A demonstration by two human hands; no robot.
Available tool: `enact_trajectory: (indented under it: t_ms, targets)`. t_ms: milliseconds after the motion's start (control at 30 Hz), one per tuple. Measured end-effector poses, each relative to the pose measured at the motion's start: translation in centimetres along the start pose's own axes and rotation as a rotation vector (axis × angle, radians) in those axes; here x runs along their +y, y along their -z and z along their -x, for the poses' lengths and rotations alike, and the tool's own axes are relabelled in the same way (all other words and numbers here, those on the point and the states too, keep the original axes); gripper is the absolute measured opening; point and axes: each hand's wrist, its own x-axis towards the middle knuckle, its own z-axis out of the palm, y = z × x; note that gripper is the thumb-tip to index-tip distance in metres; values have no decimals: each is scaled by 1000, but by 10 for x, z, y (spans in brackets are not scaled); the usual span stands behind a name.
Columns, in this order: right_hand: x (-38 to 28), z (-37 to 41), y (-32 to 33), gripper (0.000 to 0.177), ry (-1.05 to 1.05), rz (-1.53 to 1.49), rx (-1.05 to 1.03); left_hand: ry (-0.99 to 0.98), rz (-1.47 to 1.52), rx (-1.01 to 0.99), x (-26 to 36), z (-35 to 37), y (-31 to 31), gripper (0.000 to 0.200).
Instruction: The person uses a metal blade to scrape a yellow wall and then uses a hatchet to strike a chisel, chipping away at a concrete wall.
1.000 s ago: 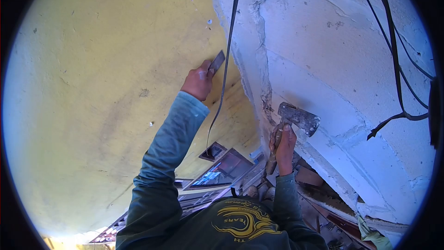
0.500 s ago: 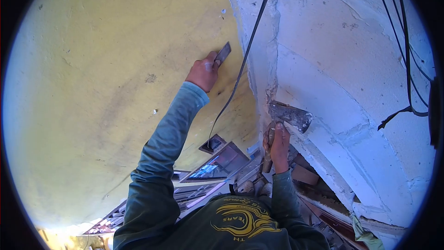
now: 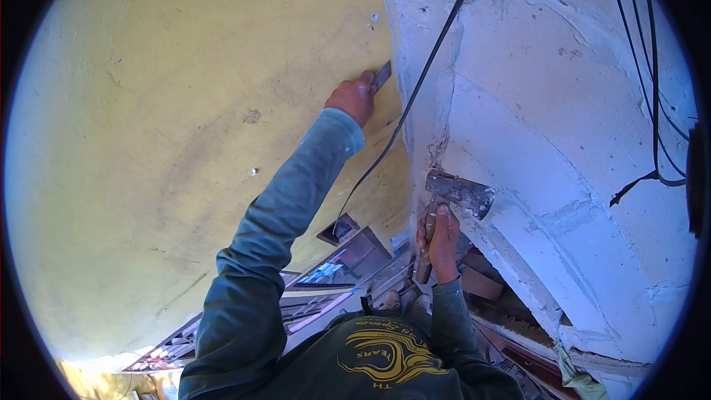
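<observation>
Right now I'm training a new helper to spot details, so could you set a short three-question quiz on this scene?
1. Fill in the colour: the left hand holds a flat blade over the ____ wall.
2. What does the right hand grip? A) a paintbrush; B) a hatchet-like tool; C) a bucket.
3. True or false: in this view, the dark cable passes between the flat blade and the hatchet-like tool.

Key: 1. yellow; 2. B; 3. true.

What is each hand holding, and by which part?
The left hand holds a flat blade by its lower end; the right hand holds a hatchet-like tool by its handle.
</observation>
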Motion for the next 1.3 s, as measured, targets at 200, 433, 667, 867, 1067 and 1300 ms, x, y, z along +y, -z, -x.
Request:
enact_trajectory:
  t_ms: [200, 433, 667, 867, 1067, 1300]
  targets:
    - [-16, -2, -11, 40, -77, -51, 38, 63, 34, 31, 8, -8, -3, 21]
    - [-5, 5, 4, 40, -43, 47, 34, -46, 3, 4, 3, -16, -10, 26]
    - [-9, -1, -24, 39, -72, -48, -13, 34, 310, 26, -6, 11, -20, 28]
    - [-2, 7, -23, 41, -36, 97, 36, 367, 1385, -331, -21, 63, -56, 23]
    - [-8, 2, -6, 41, 0, 58, 106, 407, 1771, -472, 17, 69, -78, 15]
    - [-20, 1, 12, 42, 54, 88, 176, 460, 2090, -432, 44, 46, -100, 15]
